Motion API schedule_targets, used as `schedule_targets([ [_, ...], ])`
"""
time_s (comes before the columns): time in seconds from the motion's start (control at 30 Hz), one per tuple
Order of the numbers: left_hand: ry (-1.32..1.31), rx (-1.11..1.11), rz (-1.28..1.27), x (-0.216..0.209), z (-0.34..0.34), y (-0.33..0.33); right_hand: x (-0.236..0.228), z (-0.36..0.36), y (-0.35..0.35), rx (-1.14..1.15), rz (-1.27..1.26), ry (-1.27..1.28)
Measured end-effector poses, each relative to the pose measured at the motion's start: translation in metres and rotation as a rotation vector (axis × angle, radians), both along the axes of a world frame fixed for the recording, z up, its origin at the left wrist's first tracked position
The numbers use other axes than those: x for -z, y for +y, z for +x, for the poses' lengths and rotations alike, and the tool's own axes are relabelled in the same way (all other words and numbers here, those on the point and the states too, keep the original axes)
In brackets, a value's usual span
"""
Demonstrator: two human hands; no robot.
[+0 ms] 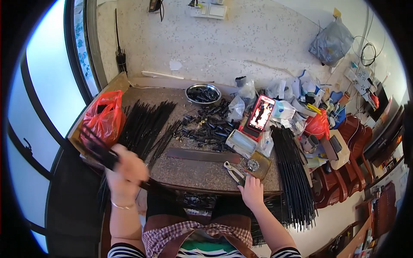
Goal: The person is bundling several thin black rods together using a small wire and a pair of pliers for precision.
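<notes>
My left hand [129, 167], smeared by motion, is raised over the table's front left edge. It is closed round a blurred bundle of thin black rods [99, 150] whose ends fan out to the upper left. At the front right edge my right hand [253, 191] is closed on the handles of a pair of pincers [233, 172], their pale jaws pointing away from me. Just beyond them lies a shallow tan tray [263, 168] with a heap of small silvery pieces [253, 165]. A flat dark metal bar [202, 155] lies between my hands.
Long black rods lie in piles at left [146, 124] and right [294, 176]. Small black parts [211, 129] are strewn mid-table before a metal bowl [203, 102]. A red plastic bag [103, 118] stands at left. A lit phone [261, 114] leans near plastic bags [247, 91].
</notes>
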State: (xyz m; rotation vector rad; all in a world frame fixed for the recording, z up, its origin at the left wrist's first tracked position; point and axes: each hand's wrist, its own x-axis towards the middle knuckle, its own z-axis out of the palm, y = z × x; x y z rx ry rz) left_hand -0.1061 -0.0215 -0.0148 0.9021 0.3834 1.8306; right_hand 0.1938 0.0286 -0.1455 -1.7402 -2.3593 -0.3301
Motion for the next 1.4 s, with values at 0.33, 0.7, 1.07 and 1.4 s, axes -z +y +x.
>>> schedule_targets([
  [0.33,-0.623,-0.078,-0.362,0.052,0.052,-0.001,-0.123,-0.004,-0.027,-0.618,-0.321,2.093],
  [0.7,0.190,0.727,-1.298,0.237,0.097,-0.006,-0.119,-0.038,-0.045,-0.551,-0.007,1.922],
  [1.07,0.963,-0.057,0.067,0.025,0.096,0.013,-0.106,-0.062,-0.032,-0.534,-0.610,1.889],
  [1.4,0.946,-0.067,0.201,0.029,0.105,0.007,-0.101,-0.044,-0.049,-0.649,-0.547,1.820],
])
